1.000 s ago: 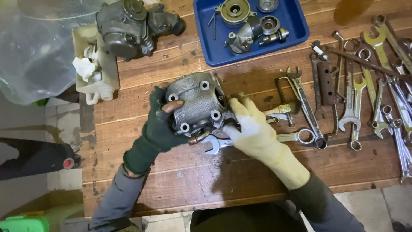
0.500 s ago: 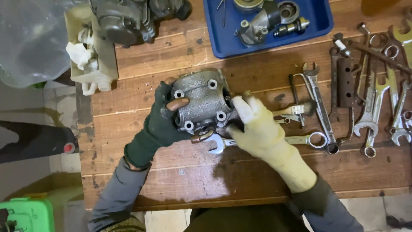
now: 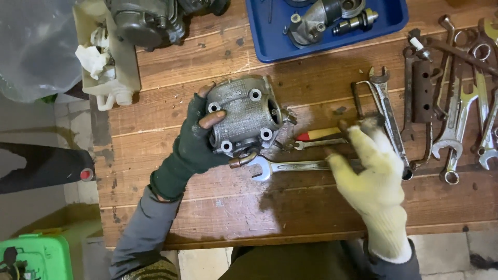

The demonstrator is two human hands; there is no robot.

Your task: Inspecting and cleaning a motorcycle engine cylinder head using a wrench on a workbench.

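Item: cast metal cylinder head (image 3: 243,115), gripped in your left hand (image 3: 193,150) on the bench (image 3: 207,207); likely heavy, rigid, oily, so hold its flanks. Your right hand (image 3: 374,179), fingers spread and empty, hovers over the spanner (image 3: 290,166) beside it.

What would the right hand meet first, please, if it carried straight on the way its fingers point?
Probably the long silver open-ended spanner just beyond the right hand; height above the bench is unclear.
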